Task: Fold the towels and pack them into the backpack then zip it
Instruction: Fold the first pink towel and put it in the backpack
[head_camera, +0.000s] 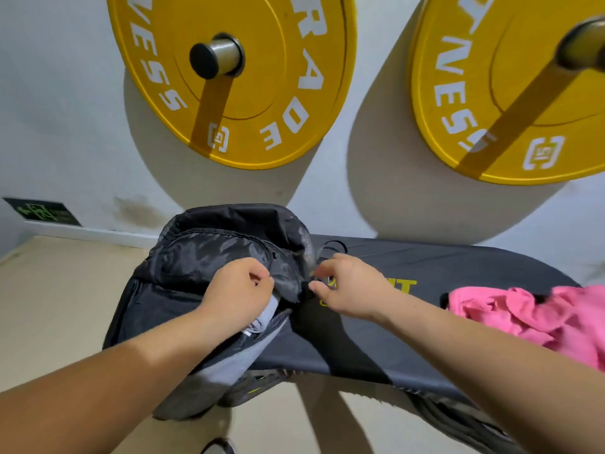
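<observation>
Backpack (183, 273), black and gaping over a grey towel (266, 317), has its opening pinched by left hand (239, 290) and right hand (350, 286).

Both my arms reach in from the bottom corners. My left hand (239, 290) and right hand (347, 286) sit close together mid-frame, fingers curled, pinching

The backpack (203, 257) is dark cloth with a slight sheen and a wrinkled surface, and a grey cloth towel (266, 317) shows inside it. The pink towel (537, 317) looks soft, matt and crumpled on the smooth black counter (425, 339). The yellow weight plates (262, 77) look smooth and matt, on a shiny metal peg (226, 55).
</observation>
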`<state>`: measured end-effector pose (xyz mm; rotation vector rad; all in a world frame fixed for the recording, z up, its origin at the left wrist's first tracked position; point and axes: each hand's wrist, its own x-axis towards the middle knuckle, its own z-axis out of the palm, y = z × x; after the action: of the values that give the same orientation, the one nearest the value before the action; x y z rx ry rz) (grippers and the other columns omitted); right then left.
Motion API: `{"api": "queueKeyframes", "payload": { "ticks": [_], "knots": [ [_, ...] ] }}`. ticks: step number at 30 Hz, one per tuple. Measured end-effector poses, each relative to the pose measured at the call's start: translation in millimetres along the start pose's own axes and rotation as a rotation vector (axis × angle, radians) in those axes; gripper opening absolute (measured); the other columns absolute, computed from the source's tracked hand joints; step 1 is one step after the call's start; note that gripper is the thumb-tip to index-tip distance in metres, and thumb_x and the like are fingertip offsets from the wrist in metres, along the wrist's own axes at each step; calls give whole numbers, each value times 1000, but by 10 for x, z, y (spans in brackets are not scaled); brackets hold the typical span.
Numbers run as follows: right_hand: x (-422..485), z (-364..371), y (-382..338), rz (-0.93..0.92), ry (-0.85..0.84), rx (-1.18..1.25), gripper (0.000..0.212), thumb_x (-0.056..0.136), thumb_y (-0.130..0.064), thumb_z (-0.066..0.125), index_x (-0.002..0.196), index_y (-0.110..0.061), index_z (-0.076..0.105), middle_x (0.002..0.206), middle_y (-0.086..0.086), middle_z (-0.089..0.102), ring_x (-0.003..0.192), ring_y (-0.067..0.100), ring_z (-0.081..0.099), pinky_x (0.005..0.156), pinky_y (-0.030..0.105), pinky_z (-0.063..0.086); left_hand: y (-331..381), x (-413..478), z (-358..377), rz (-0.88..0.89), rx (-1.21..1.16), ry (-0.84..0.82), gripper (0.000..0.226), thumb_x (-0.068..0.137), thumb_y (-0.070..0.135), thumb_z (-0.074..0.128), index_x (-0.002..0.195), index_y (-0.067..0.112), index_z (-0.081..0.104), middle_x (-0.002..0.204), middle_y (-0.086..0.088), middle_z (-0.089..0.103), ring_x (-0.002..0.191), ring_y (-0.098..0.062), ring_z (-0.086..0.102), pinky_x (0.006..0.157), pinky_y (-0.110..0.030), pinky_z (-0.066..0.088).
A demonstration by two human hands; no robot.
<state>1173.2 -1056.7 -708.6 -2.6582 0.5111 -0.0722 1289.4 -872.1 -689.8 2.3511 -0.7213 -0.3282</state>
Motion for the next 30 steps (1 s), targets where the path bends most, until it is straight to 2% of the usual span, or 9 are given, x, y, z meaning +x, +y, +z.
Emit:
{"api": "queueKeyframes", "payload": {
  "ticks": [3,7,11,14,17,21,26,28,30],
  "knots": [
    [-233,-176,331,105,19,12,29,91,-50,56,104,-27,68,111,-2,69,107,25,64,87,41,55,615,-39,212,125,1,-126,15,85,21,68,73,23,75,73,7,74,71,-6,66,69,-25,52],
    [-713,-391,1038,269,82,-33,30,89,-46,57,103,-22,68,107,4,71,104,28,65,84,39,56,1415,-144,756,299,59,-345,12,84,25,71,75,19,75,66,6,71,58,-8,59,60,-23,48],
    [-1302,-527,1802,486,181,-115,34,88,-40,58,115,-20,67,115,7,61,110,32,60,85,39,53,1932,-189,1316,409,169,-506,11,83,31,71,78,21,72,70,11,69,70,-11,64,73,-27,54],
    [-1667,-577,2311,562,326,-198,33,88,-39,60,113,-18,64,110,9,58,102,32,59,78,41,52,2087,-188,1750,449,238,-524,14,84,26,68,83,13,73,82,-1,75,79,-19,68,76,-31,57],
    [-1829,-579,2678,561,336,-146,23,91,-35,59,99,-14,65,92,5,56,92,31,57,75,38,48,2068,-229,2132,463,282,-525,20,86,26,66,102,15,73,104,-6,73,99,-26,68,85,-32,54],
    [-1832,-500,2781,506,175,-180,15,81,-30,49,77,-21,60,75,-4,42,85,29,56,66,34,36,2007,-194,2469,501,315,-541,41,92,28,66,131,18,61,124,-4,58,116,-25,59,92,-27,45],
    [-1697,-500,2630,451,482,-26,33,95,-43,46,67,-27,38,72,-4,43,78,29,51,69,39,41,2032,-27,2725,520,177,-476,69,86,32,74,148,20,45,147,2,46,127,-18,56,105,-33,46],
    [-1606,-592,2534,408,558,51,37,98,-44,47,68,-26,37,64,-8,46,73,26,52,68,42,45,2131,8,2741,542,56,-461,81,81,33,76,152,27,39,151,8,43,134,-13,50,110,-34,43],
    [-1501,-698,2405,380,594,283,33,99,-43,50,73,-24,46,62,-8,55,68,17,56,65,40,47,2241,40,2720,521,-84,-467,80,74,35,75,147,38,43,140,13,57,127,-7,56,107,-33,47]
  ]
}}
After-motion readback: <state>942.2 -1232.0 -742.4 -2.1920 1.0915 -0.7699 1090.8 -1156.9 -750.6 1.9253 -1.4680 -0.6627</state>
